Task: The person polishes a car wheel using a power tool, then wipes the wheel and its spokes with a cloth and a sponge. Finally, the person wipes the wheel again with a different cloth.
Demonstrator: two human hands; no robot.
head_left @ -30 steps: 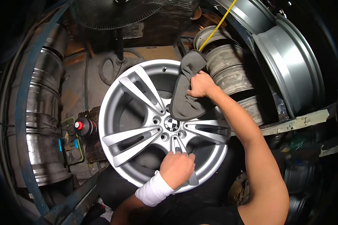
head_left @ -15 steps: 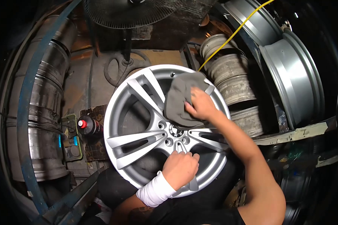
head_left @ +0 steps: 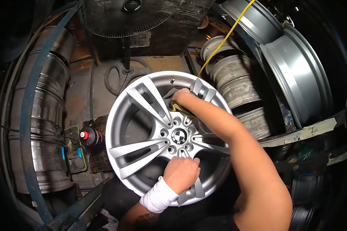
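Note:
A silver alloy wheel (head_left: 142,148) with paired spokes and a round black-and-white centre cap (head_left: 179,136) lies face up before me. My left hand (head_left: 182,174), with a white wrap at the wrist, has its fingers curled over the lower spoke just below the cap. At the upper part of the wheel my right hand (head_left: 182,96) grips a cloth (head_left: 177,109), grey with a yellowish side, bunched in the gap between two upper spokes. Part of the cloth is hidden behind the hand and spokes.
Metal wheel barrels line the left side (head_left: 42,115) and the right rack (head_left: 235,73). A dark bottle with a red cap (head_left: 89,137) stands left of the wheel. Behind are a pedestal fan (head_left: 123,23) and a yellow hose (head_left: 227,36).
My right hand has moved up and left, and the cloth, spread over the spokes before, is now bunched in the gap. The centre cap is uncovered. The view has shifted slightly.

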